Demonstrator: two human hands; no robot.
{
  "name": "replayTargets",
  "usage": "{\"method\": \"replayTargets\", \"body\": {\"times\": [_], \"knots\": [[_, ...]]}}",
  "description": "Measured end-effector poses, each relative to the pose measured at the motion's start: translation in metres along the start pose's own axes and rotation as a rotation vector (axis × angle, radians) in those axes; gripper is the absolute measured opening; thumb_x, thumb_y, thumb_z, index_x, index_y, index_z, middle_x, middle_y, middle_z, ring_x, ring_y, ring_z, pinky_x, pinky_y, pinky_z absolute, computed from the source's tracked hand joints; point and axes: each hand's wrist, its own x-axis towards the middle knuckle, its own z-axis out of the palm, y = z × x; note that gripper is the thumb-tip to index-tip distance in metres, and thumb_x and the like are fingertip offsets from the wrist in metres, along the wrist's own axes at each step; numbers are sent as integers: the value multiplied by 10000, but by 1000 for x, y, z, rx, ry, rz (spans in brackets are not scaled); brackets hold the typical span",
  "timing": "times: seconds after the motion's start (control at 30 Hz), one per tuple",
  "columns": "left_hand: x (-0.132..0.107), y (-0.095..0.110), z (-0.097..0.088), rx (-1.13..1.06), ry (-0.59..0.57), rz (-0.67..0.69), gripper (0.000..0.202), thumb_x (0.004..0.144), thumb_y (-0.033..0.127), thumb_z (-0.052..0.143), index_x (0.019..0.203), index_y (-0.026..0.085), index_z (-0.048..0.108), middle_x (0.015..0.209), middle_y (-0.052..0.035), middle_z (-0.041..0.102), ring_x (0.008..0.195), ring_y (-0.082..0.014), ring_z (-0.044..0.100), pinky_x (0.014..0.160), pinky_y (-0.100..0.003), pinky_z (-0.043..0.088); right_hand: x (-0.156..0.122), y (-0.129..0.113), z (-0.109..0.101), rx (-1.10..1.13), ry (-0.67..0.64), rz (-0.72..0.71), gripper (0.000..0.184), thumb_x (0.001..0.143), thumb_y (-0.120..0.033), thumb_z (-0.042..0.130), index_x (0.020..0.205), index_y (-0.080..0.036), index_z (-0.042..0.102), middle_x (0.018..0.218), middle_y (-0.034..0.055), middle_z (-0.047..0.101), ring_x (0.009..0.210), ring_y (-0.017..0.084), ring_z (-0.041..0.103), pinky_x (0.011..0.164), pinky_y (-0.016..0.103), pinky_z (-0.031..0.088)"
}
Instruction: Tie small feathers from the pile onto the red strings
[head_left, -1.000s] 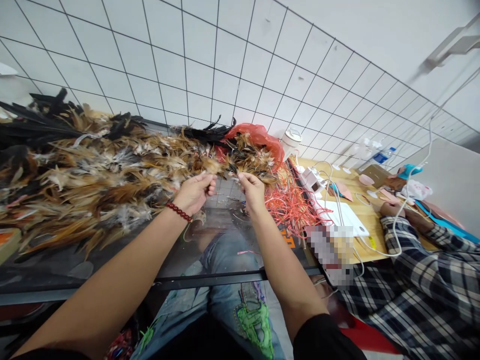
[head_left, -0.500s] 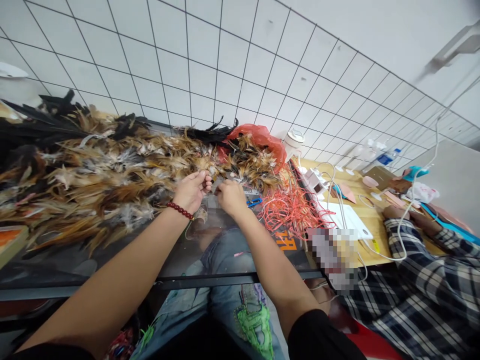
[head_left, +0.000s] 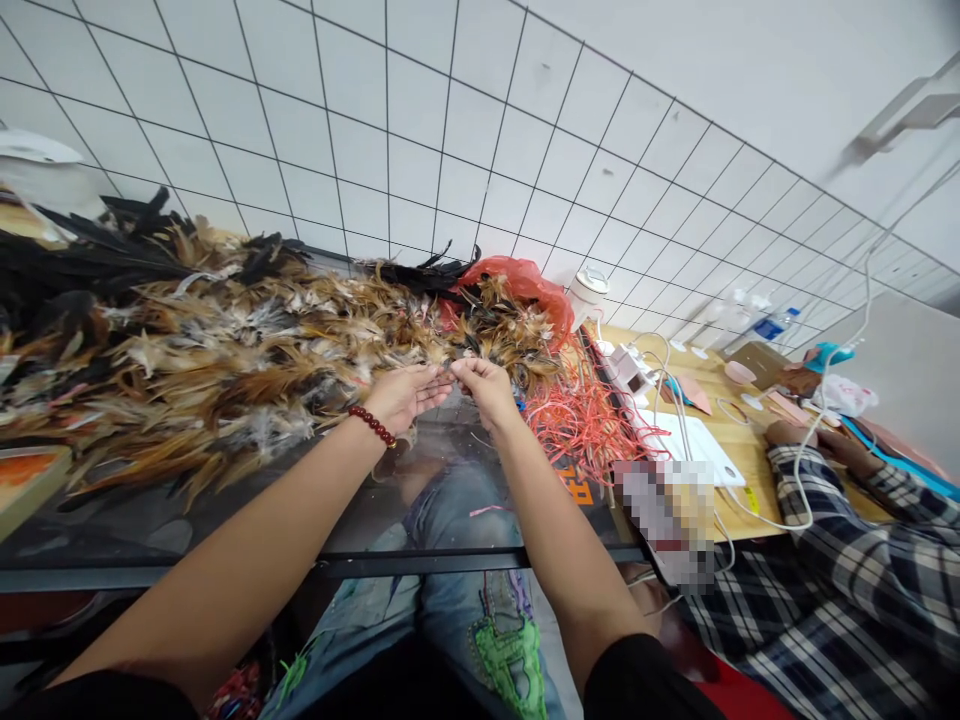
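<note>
A big heap of brown, black and white feathers (head_left: 210,340) covers the glass tabletop (head_left: 225,520) from the left to the middle. My left hand (head_left: 405,395), a red bead bracelet on its wrist, lies palm up at the heap's near edge with its fingers drawn together round a few feather stems. My right hand (head_left: 487,388) is closed in a pinch on feathers. Its fingertips meet those of the left hand.
A red plastic bag (head_left: 525,282) holds more feathers behind my hands. A tangle of red strings (head_left: 589,420) lies to the right, then a white cup (head_left: 586,292), cables and a wooden table (head_left: 731,420). Another person's plaid sleeve (head_left: 862,560) rests there. A wire grid (head_left: 450,120) backs the table.
My right hand has come up from the glass to the feather heap and pinched feathers. My left hand has turned palm up, its fingertips now meeting the right hand's.
</note>
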Motion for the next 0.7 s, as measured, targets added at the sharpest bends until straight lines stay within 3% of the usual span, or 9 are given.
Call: {"method": "replayTargets", "body": {"times": [0.17, 0.5, 0.7], "knots": [[-4, 0, 4, 99, 27, -33, 49, 797, 85, 640, 759, 115, 636, 710, -101, 722, 630, -144, 689, 599, -237, 559, 2, 3, -3, -39, 13, -85, 269, 635, -423, 733, 708, -173, 662, 616, -28, 616, 551, 88, 487, 575, 231, 399], [-6, 2, 5, 118, -3, -35, 112, 850, 72, 582, 762, 73, 651, 665, -77, 688, 557, -101, 647, 540, -187, 543, 2, 6, -10, -395, 48, -242, 220, 729, -384, 632, 735, -169, 675, 657, -27, 623, 606, 108, 505, 639, 245, 398], [-7, 1, 5, 197, -62, -46, 123, 840, 68, 593, 732, 68, 652, 609, -49, 646, 486, -71, 585, 486, -161, 499, 2, 8, -6, -313, 9, -233, 249, 728, -423, 643, 702, -176, 640, 655, -22, 614, 620, 112, 520, 656, 247, 420]]}}
